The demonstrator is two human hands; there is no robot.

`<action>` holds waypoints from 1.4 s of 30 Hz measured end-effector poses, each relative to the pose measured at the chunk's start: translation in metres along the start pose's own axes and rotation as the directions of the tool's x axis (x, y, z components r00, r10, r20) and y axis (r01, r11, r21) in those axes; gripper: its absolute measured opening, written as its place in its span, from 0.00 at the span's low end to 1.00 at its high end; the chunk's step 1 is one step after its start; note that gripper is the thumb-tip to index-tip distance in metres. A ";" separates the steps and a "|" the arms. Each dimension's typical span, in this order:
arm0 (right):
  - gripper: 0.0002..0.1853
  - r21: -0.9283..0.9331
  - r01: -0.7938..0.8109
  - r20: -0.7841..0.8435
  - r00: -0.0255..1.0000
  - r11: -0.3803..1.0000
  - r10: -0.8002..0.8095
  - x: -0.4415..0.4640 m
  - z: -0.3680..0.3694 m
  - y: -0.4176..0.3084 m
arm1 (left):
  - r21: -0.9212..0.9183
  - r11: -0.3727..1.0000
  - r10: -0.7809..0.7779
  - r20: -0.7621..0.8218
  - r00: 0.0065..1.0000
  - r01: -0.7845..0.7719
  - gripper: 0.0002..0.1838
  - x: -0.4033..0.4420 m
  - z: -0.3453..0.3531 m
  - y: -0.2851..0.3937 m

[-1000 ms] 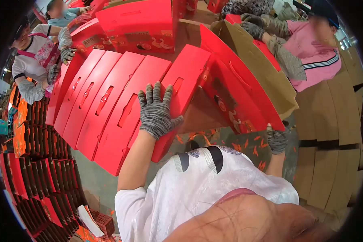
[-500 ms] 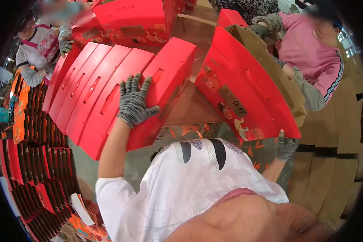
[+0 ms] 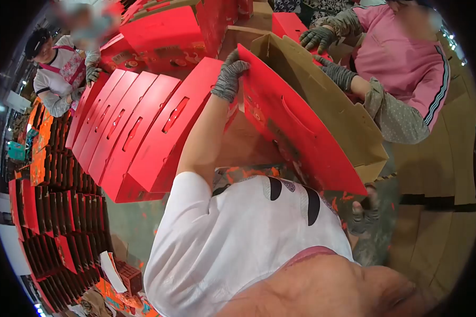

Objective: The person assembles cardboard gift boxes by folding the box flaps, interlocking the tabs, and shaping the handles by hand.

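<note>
A tall red cardboard gift box (image 3: 301,127) with its brown inside showing stands tilted in front of me, open at the top. My left hand (image 3: 230,78), in a grey striped glove, is closed on the far upper corner of its red panel. My right hand (image 3: 366,212), gloved with bare fingertips, is just below the box's near corner, fingers apart and holding nothing. Left of my left arm, a row of closed red boxes (image 3: 156,108) with slotted handles leans side by side.
Across from me, a person in pink (image 3: 396,58) has gloved hands at the open box. Another person (image 3: 58,74) touches the row's far end. More red boxes (image 3: 164,34) stand behind. Stacked folded boxes (image 3: 63,211) fill the left; cardboard sheets (image 3: 433,158) lie right.
My left hand has moved from the closed row to the open box's far corner. The open box has shifted left and tilted. My right hand has come off its near corner and dropped lower.
</note>
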State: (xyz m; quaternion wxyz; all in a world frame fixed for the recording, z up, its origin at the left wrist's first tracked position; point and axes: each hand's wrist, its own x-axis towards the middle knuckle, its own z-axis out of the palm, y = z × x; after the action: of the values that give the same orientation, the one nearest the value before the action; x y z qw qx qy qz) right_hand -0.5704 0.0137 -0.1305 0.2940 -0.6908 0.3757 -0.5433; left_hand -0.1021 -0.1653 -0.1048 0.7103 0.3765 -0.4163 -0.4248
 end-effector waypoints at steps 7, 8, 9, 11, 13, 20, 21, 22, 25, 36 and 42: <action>0.42 -0.299 0.113 0.144 0.987 0.948 -0.072 0.036 0.039 -0.011 | -0.013 0.993 -0.116 0.129 0.985 0.119 0.22 -0.004 -0.011 -0.015; 0.40 -0.406 0.101 0.184 0.982 0.908 -0.027 0.036 0.037 -0.004 | 0.007 0.991 -0.134 0.133 0.982 0.135 0.21 -0.022 -0.009 -0.005; 0.40 -0.511 0.101 0.220 0.975 0.854 0.017 0.039 0.035 0.000 | 0.194 0.978 -0.094 0.096 0.991 0.074 0.21 -0.045 -0.007 0.010; 0.38 -0.349 0.083 0.230 0.973 0.933 -0.001 0.036 0.014 0.027 | 0.344 0.935 -0.130 0.102 0.986 0.088 0.20 -0.098 0.004 0.054; 0.37 -0.193 0.037 0.223 0.975 0.981 0.007 0.043 0.001 0.043 | 0.313 0.947 -0.129 0.166 0.978 0.072 0.20 -0.152 -0.004 0.078; 0.39 0.029 0.062 0.501 0.863 0.998 -0.069 0.103 0.035 0.075 | 0.553 0.794 0.039 0.371 0.928 -0.254 0.22 -0.234 -0.045 0.119; 0.42 0.155 -0.204 0.518 0.850 0.967 0.096 0.104 0.043 0.077 | 0.612 0.742 0.008 0.401 0.916 -0.274 0.21 -0.235 -0.050 0.116; 0.42 0.155 -0.207 0.519 0.849 0.966 0.099 0.108 0.040 0.079 | 0.666 0.684 -0.026 0.430 0.903 -0.297 0.21 -0.234 -0.055 0.115; 0.45 -0.020 -0.278 0.550 0.799 0.960 0.243 0.126 0.028 0.084 | 0.708 0.635 -0.176 0.521 0.835 -0.308 0.25 -0.213 -0.056 0.127; 0.45 0.177 -0.372 0.791 0.605 0.911 0.093 0.148 0.015 0.088 | 0.574 0.683 -0.628 0.146 0.764 0.452 0.29 -0.199 -0.050 0.148; 0.42 -0.016 -0.547 0.565 0.685 0.837 0.459 0.129 -0.047 0.197 | 0.515 0.741 -0.576 0.156 0.803 0.432 0.27 -0.202 -0.039 0.148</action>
State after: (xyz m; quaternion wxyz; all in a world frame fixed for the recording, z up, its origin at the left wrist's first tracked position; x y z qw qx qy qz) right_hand -0.6390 -0.2014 -0.2119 0.5790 -0.6611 0.4078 -0.2477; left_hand -0.0824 0.0797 -0.0430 0.3851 0.5610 -0.4888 -0.5459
